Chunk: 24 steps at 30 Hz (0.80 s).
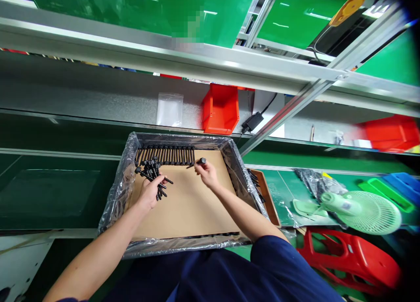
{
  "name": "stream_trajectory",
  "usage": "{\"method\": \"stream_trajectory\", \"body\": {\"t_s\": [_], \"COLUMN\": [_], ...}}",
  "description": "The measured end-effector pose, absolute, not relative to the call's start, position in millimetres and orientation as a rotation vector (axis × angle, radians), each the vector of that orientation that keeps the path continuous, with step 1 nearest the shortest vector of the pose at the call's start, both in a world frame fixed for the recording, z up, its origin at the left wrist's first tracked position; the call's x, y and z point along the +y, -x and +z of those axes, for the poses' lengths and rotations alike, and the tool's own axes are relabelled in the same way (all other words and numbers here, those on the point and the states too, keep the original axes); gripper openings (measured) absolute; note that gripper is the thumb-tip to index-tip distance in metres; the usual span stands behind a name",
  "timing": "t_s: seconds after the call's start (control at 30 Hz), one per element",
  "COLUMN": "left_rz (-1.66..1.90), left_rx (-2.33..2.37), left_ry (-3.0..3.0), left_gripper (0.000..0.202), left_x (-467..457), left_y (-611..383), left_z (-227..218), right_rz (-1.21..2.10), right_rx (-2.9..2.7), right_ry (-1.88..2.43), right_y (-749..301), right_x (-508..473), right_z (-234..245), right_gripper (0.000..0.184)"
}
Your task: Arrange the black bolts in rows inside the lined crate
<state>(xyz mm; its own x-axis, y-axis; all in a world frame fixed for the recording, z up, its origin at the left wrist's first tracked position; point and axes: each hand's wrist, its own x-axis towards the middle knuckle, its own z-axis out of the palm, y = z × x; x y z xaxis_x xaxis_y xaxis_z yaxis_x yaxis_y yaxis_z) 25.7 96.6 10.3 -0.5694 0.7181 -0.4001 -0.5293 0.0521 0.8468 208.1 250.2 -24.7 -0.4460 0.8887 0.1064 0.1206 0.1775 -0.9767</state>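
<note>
Markings: a small pale label is borne by the red stool (374,260), to the right of the box and lower; it is too small to be read.

Box (114,203): lined with clear plastic, set on the green bench (59,192); its floor is covered by a brown sheet (190,201).

Left hand (151,192): held over the left part of the box, its bare forearm slanted in across the near left corner. A bunch of black pieces (151,168) is gripped in the closed fingers, the ends splayed at several angles.

Right hand (208,175): held over the box right of its middle, the forearm brought in across the near right edge, the wrist angled leftward. A single black piece (201,161) is pinched between the fingertips, its thicker end pointed right.

Row of black pieces (167,155): laid side by side along the far wall of the box, from the left corner to about the middle.

Brown tray (271,201): placed just beside the box, on its right; further black pieces are contained.

Pale green fan (370,212): placed right of the box, beyond the tray.

Red bin (221,109): shelved behind the box.
</note>
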Motion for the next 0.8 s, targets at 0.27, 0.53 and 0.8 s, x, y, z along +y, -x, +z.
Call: {"method": "stream_trajectory", "body": {"t_s": [0.27, 0.53, 0.8], "left_rz": [1.516, 1.522, 1.488], "left_rx": [1.424, 1.426, 1.438], "left_ry": [-0.228, -0.241, -0.324], "left_gripper": [0.035, 0.039, 0.037], "left_x": [91, 90, 91], "left_y": [-37, -34, -35], "left_z": [-4, -7, -4], "right_rz": [0.469, 0.437, 0.444], "right_rx": [-2.677, -2.913, -2.894], "right_ry": [1.177, 0.919, 1.013], "right_y": [-243, -221, -223], "right_x": [351, 378, 374], "right_z": [-86, -104, -99], "right_gripper": [0.040, 0.048, 0.056]}}
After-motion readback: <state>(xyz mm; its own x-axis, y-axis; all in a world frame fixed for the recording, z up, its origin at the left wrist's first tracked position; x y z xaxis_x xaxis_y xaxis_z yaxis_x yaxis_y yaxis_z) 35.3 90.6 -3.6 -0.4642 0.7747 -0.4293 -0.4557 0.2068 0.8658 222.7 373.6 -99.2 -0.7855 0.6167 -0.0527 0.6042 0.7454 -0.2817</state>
